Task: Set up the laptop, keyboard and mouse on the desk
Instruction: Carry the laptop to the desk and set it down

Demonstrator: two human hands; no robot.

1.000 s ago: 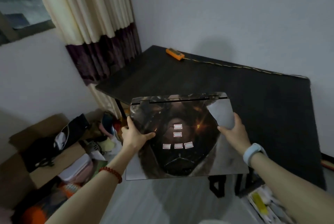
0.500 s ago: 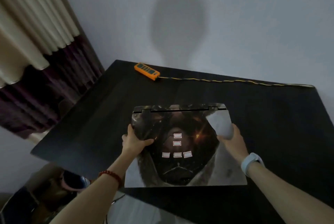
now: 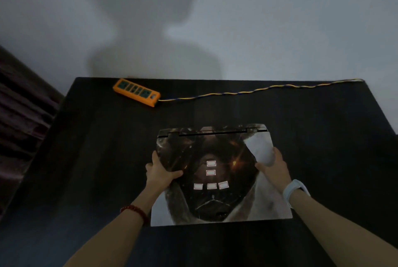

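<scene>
A closed laptop [image 3: 217,200] with a dark picture skin and several small white stickers on its lid is over the middle of the black desk [image 3: 86,159], hinge side away from me. My left hand [image 3: 160,173] grips its left edge, thumb on the lid. My right hand [image 3: 273,165] grips the right edge; a pale watch is on that wrist. Whether the laptop rests on the desk or hovers just above it I cannot tell. No keyboard or mouse is in view.
An orange power strip [image 3: 136,92] lies at the desk's back left by the wall, its yellow-and-blue cord [image 3: 258,90] running along the back edge to the right. A dark curtain [image 3: 19,103] hangs at the left. A white wall stands behind.
I have moved up to the desk with the laptop in both hands; it went from beyond the front edge to over the desk's middle. The boxes and floor clutter have left view.
</scene>
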